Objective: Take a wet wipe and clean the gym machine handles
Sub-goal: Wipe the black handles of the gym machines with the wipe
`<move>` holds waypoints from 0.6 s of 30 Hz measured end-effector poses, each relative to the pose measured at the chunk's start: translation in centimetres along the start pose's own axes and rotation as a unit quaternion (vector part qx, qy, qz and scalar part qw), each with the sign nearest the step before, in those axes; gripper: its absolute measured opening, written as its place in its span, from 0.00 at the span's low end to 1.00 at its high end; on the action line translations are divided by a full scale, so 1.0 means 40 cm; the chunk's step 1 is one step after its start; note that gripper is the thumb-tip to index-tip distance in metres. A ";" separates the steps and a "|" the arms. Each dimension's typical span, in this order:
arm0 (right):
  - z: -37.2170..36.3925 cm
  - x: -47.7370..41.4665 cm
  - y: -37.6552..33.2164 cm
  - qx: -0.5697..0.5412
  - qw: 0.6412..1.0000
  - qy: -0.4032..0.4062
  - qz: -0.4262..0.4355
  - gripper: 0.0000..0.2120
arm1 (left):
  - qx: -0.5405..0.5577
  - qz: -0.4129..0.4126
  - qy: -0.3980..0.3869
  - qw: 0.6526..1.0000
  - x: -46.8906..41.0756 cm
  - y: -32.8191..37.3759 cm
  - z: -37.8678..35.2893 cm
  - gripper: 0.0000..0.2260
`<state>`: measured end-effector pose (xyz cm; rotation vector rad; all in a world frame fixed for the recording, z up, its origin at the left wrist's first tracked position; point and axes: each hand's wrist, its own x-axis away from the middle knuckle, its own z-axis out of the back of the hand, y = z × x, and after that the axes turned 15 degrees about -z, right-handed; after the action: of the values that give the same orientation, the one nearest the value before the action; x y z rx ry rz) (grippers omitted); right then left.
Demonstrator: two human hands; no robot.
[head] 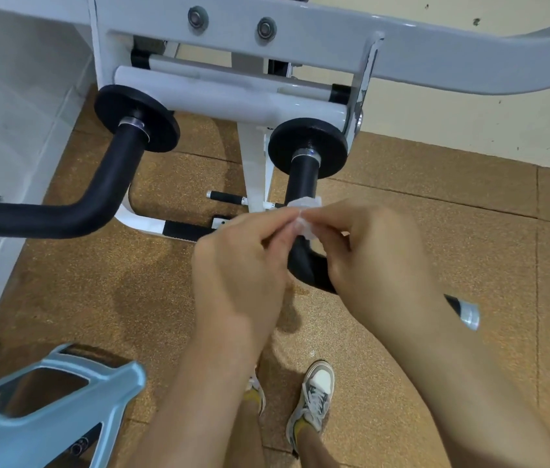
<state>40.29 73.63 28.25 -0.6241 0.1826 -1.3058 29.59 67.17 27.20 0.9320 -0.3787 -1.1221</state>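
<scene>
A small white wet wipe (304,217) is pinched between the fingertips of both hands, over the right handle. My left hand (243,261) grips its left side and my right hand (368,258) its right side. The right handle (303,184) is a black padded bar that bends right under my right hand and ends in a silver cap (469,314). The left handle (98,194), also black and padded, curves out to the left edge of the view. Both handles come off black round discs on the white machine frame (300,45).
A light blue plastic stool (40,407) stands at the lower left. A white tiled wall (7,106) runs along the left and a cream wall is behind the machine. The floor is brown speckled tile, and my shoes (314,396) are below my arms.
</scene>
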 end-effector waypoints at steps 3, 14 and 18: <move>0.014 0.012 0.005 -0.022 0.999 -0.018 -0.027 0.07 | -0.030 -0.018 -0.002 0.999 0.021 0.026 -0.003 0.08; -0.009 -0.013 0.013 -0.099 0.992 -0.010 -0.072 0.12 | -0.067 -0.056 -0.007 0.996 -0.042 0.009 -0.030 0.07; -0.007 -0.025 0.019 -0.103 0.989 -0.025 -0.099 0.07 | -0.045 -0.049 -0.019 0.998 -0.038 0.005 -0.019 0.06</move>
<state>40.51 74.58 27.42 -0.8673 0.2210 -1.4719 29.58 68.89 27.19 0.8584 -0.3131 -1.2370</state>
